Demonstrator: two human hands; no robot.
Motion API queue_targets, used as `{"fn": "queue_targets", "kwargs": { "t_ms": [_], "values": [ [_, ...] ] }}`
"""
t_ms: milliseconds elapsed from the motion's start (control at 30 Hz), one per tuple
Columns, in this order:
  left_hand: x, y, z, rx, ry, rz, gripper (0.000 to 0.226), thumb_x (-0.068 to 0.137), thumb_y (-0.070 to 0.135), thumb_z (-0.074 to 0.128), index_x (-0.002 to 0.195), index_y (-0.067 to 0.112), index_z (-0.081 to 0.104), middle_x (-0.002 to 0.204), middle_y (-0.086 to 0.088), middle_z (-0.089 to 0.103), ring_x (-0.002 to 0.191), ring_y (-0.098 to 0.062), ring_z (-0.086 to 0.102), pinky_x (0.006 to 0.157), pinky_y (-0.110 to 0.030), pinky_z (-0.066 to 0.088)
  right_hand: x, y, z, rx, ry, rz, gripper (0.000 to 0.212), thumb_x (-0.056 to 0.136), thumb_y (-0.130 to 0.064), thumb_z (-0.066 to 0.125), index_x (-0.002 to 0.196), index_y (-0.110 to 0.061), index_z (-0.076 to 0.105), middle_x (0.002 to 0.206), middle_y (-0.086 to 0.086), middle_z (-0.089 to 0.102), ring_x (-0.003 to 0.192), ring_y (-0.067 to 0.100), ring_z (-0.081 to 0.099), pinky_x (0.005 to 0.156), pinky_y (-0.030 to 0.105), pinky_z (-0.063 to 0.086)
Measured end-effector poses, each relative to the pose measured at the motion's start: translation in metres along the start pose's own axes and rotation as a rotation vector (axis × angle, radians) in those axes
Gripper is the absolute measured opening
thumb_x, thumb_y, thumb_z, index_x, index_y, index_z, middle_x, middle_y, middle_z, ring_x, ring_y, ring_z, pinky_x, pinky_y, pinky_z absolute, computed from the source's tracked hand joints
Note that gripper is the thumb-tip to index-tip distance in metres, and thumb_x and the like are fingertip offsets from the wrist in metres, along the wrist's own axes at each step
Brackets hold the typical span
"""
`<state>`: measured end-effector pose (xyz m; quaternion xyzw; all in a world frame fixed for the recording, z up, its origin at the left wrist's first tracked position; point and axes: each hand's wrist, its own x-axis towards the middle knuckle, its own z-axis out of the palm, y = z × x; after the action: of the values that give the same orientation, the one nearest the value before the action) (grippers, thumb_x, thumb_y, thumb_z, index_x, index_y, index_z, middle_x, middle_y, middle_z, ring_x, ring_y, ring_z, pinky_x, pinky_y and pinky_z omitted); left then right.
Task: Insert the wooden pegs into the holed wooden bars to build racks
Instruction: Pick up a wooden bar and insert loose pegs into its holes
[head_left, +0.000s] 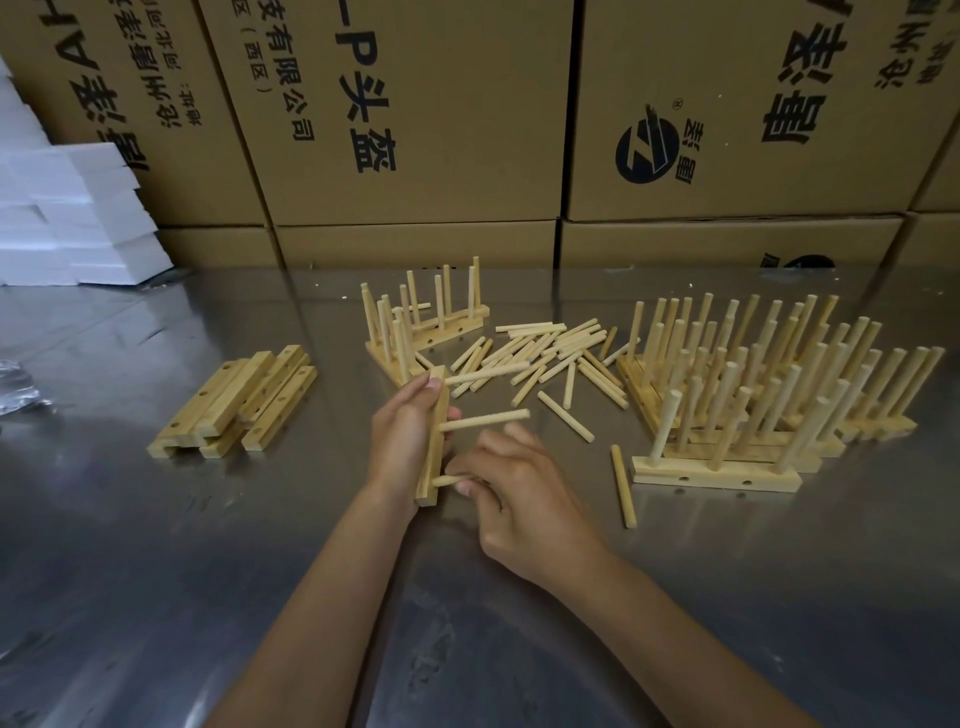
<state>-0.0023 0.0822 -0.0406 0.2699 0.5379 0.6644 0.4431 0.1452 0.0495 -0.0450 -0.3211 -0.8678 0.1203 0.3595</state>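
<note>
Wooden racks (769, 395) are piling up right of the bar (435, 441) the left hand (402, 441) is gripping; right fingers (467, 486) are pinching its third peg (451, 480). Loose pegs (540, 353) behind it and bars (234, 402) left are waiting.

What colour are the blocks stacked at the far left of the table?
White, seen in the head view: the stacked blocks look like foam.
</note>
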Motion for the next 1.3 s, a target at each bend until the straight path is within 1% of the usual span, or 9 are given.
{"fn": "queue_targets", "kwargs": {
  "t_ms": [100, 400, 600, 767, 900, 1033, 1100, 1200, 1300],
  "values": [
    [-0.003, 0.000, 0.002, -0.025, 0.001, 0.012, 0.030, 0.100, 0.025, 0.057, 0.128, 0.021, 0.065, 0.067, -0.002, 0.067, 0.059, -0.015, 0.055, 0.055, -0.027, 0.046, 0.001, 0.001, -0.001, 0.043, -0.039, 0.027, 0.015, 0.087, -0.005, 0.060, 0.091, -0.014, 0.072, 0.080, -0.005, 0.058, 0.079, 0.007, 0.038, 0.067, 0.014, 0.027],
    [-0.004, -0.003, 0.004, -0.009, 0.011, 0.037, 0.031, 0.101, 0.025, 0.056, 0.130, 0.022, 0.063, 0.068, -0.002, 0.066, 0.055, -0.014, 0.052, 0.054, -0.029, 0.043, 0.000, 0.001, 0.000, 0.055, -0.046, 0.047, 0.013, 0.088, -0.008, 0.060, 0.090, -0.014, 0.072, 0.083, -0.005, 0.063, 0.083, 0.012, 0.053, 0.073, 0.028, 0.045],
    [-0.006, -0.003, 0.005, 0.034, 0.011, 0.064, 0.029, 0.101, 0.026, 0.056, 0.128, 0.024, 0.064, 0.066, 0.000, 0.067, 0.055, -0.012, 0.055, 0.051, -0.026, 0.045, -0.002, -0.001, 0.001, 0.026, -0.040, 0.052, 0.011, 0.088, -0.013, 0.060, 0.090, -0.019, 0.069, 0.084, -0.008, 0.061, 0.081, 0.011, 0.054, 0.069, 0.022, 0.037],
    [-0.003, 0.001, 0.004, 0.017, 0.029, 0.089, 0.030, 0.101, 0.026, 0.056, 0.130, 0.022, 0.062, 0.069, -0.001, 0.069, 0.070, -0.014, 0.062, 0.066, -0.030, 0.048, -0.001, 0.002, -0.001, 0.017, -0.015, 0.073, 0.013, 0.090, -0.017, 0.060, 0.099, -0.021, 0.069, 0.087, -0.009, 0.061, 0.086, 0.011, 0.048, 0.074, 0.035, 0.048],
    [-0.001, 0.005, 0.001, -0.038, 0.131, 0.095, 0.030, 0.102, 0.019, 0.052, 0.129, 0.012, 0.062, 0.075, -0.005, 0.067, 0.068, -0.015, 0.060, 0.072, -0.031, 0.048, 0.005, 0.003, -0.010, -0.125, 0.107, 0.074, 0.045, 0.083, -0.046, 0.067, 0.123, -0.034, 0.051, 0.110, -0.017, 0.052, 0.103, 0.007, 0.045, 0.088, 0.031, 0.044],
    [-0.002, 0.006, -0.003, -0.102, 0.234, 0.085, 0.029, 0.104, 0.019, 0.045, 0.129, 0.012, 0.060, 0.092, -0.008, 0.070, 0.073, -0.015, 0.059, 0.069, -0.030, 0.048, 0.002, 0.008, -0.018, -0.007, 0.302, 0.322, 0.044, 0.077, -0.073, 0.056, 0.102, -0.038, 0.045, 0.091, -0.020, 0.052, 0.084, 0.000, 0.052, 0.067, 0.022, 0.046],
    [-0.002, 0.006, -0.003, -0.142, 0.249, 0.078, 0.032, 0.105, 0.018, 0.041, 0.129, 0.007, 0.058, 0.094, -0.013, 0.069, 0.066, -0.013, 0.058, 0.058, -0.025, 0.049, 0.000, 0.009, -0.011, 0.076, 0.166, 0.423, 0.046, 0.077, -0.079, 0.049, 0.090, -0.035, 0.051, 0.077, -0.014, 0.056, 0.071, 0.001, 0.055, 0.059, 0.027, 0.048],
    [-0.005, 0.006, 0.002, -0.105, 0.242, 0.074, 0.036, 0.106, 0.018, 0.036, 0.129, 0.000, 0.056, 0.075, -0.007, 0.063, 0.051, -0.009, 0.056, 0.048, -0.020, 0.048, -0.005, -0.001, 0.007, 0.129, -0.033, 0.361, 0.049, 0.078, -0.078, 0.046, 0.081, -0.030, 0.058, 0.068, -0.010, 0.055, 0.069, 0.004, 0.054, 0.059, 0.028, 0.043],
    [-0.006, 0.007, 0.005, -0.063, 0.278, 0.056, 0.028, 0.105, 0.017, 0.037, 0.126, 0.012, 0.055, 0.105, -0.018, 0.068, 0.087, -0.025, 0.067, 0.084, -0.039, 0.057, -0.005, -0.003, 0.019, 0.053, 0.000, 0.269, 0.037, 0.087, -0.064, 0.049, 0.077, -0.028, 0.056, 0.062, -0.014, 0.045, 0.070, 0.008, 0.051, 0.061, 0.031, 0.039]
  ]
}}
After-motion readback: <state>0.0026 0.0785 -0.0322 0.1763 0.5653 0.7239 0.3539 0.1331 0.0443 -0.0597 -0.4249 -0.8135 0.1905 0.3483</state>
